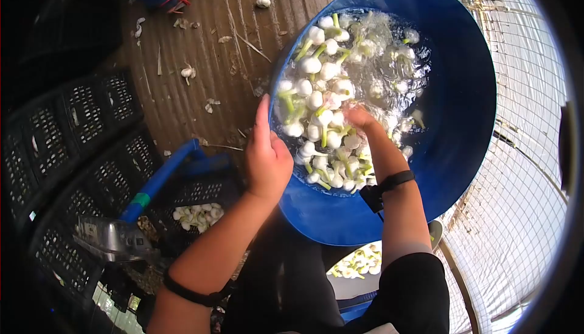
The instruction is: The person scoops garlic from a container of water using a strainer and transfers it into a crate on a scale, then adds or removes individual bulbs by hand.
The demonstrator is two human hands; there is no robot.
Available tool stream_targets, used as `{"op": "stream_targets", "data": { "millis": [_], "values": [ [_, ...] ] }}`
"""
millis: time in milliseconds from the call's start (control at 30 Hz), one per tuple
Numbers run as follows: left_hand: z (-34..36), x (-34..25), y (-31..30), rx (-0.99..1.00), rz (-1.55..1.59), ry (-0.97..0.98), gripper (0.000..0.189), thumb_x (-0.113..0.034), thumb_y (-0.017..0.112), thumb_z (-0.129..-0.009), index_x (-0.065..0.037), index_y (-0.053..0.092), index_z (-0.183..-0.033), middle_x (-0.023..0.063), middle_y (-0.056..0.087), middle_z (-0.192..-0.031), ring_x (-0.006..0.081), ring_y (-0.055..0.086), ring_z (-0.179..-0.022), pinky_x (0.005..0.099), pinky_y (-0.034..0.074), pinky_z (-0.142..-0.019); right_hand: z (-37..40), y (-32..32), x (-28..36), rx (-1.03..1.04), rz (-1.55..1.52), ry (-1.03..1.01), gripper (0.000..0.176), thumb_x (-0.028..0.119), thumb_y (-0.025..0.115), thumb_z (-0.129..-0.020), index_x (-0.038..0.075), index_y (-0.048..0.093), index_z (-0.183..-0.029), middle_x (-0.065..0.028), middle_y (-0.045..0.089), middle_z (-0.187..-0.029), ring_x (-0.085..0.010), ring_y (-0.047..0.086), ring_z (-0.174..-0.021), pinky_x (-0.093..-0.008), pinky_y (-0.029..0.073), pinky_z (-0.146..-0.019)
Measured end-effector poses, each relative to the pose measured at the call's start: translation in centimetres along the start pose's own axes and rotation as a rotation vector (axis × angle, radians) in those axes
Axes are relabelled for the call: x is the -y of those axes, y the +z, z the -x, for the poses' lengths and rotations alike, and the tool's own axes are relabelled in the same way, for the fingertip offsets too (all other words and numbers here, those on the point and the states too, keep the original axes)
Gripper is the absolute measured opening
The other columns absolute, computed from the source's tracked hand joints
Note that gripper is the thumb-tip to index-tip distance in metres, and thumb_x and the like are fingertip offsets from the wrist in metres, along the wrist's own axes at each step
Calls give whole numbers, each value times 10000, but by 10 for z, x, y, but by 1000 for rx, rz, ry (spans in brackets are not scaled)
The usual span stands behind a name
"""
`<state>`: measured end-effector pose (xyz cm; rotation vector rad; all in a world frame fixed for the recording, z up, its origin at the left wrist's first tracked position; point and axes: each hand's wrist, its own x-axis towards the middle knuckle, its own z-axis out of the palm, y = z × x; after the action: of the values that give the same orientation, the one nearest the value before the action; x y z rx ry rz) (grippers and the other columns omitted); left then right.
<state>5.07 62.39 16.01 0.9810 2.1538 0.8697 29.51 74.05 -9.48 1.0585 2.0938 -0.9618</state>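
A large round blue plastic tub [462,97] holds churning clear water [380,39] and many white garlic bulbs with short green stems [311,65], crowded mostly along its left side as seen in the view. The person's right hand [358,117] reaches into the water among the bulbs; splashing hides its fingers, so I cannot tell how far open they are or whether they hold a bulb. The left hand [269,161] lies against the tub's near-left rim, one finger stretched straight along the outside and the thumb apart; the other fingers are hidden, so I cannot tell whether they grip it. A black band [395,181] circles the right forearm. Black perforated plastic crates [88,112] stand at the left, near a blue tube with green tape [161,176]. Loose bits of garlic lie on the brown ridged floor [207,48].
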Motion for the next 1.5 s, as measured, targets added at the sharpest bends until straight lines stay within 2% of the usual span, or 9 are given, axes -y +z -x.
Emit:
{"op": "stream_targets", "data": {
  "millis": [133,167,300,500,633,867,933,1167,1500],
  "values": [
    [0,2,4,-87,27,103,617,61,408,-798,-79,371,-1397,269,590,-1132,422,602,-986,430,495,-821,52,18,2,261,-1449,137,247,165,569,-884,16,589,-1081,-144,647,-788,-223,579,-515,-354,433,-380],
    [0,1,4,-89,25,111,607,57,403,-804,-77,373,-1396,267,591,-1134,425,600,-993,433,494,-824,67,25,9,103,-1412,96,206,188,569,-886,4,588,-977,-126,608,-662,-185,492,-377,-328,334,-306],
    [1,-3,5,-94,42,56,604,34,419,-806,-124,392,-1389,259,602,-1113,429,609,-945,438,503,-789,120,11,39,183,-1395,264,144,133,589,-858,0,596,-912,-99,575,-616,-177,441,-339,-302,327,-316],
    [3,-5,1,-45,3,-52,603,-7,436,-800,-145,397,-1386,250,593,-1144,427,610,-929,456,498,-785,180,9,65,100,-1544,229,173,129,577,-859,24,569,-997,-92,603,-690,-172,436,-332,-295,325,-316],
    [0,5,9,-169,32,129,608,6,435,-801,-141,390,-1389,244,625,-1082,403,631,-920,421,508,-770,211,4,66,23,-1562,229,175,132,574,-863,12,563,-990,-90,590,-676,-174,449,-354,-290,334,-312],
    [9,-2,0,-61,64,-19,580,-109,482,-820,-144,385,-1390,214,444,-1363,396,485,-1193,509,392,-987,270,-26,80,-116,-1605,200,212,172,550,-894,11,553,-1033,-89,589,-693,-167,474,-389,-277,360,-320],
    [20,-20,-14,-174,61,17,559,-142,545,-833,-165,417,-1376,171,334,-1456,384,345,-1325,593,235,-1076,285,-35,84,-89,-1542,175,246,191,503,-927,34,523,-1115,-87,599,-737,-156,498,-416,-259,376,-322],
    [70,-84,-105,73,-99,631,268,-139,663,-771,-133,678,-1039,88,440,-1396,330,335,-1348,551,218,-1101,344,-68,158,-129,-1565,195,279,157,583,-888,27,531,-1129,-84,602,-767,-167,514,-468,-270,372,-346],
    [174,9,-228,136,-453,405,189,-182,594,-781,-149,718,-919,90,533,-1303,304,401,-1304,545,250,-1084,385,4,328,134,-1101,158,223,267,542,-906,49,559,-944,-61,559,-671,-141,490,-443,-277,378,-342]
  ]
}}
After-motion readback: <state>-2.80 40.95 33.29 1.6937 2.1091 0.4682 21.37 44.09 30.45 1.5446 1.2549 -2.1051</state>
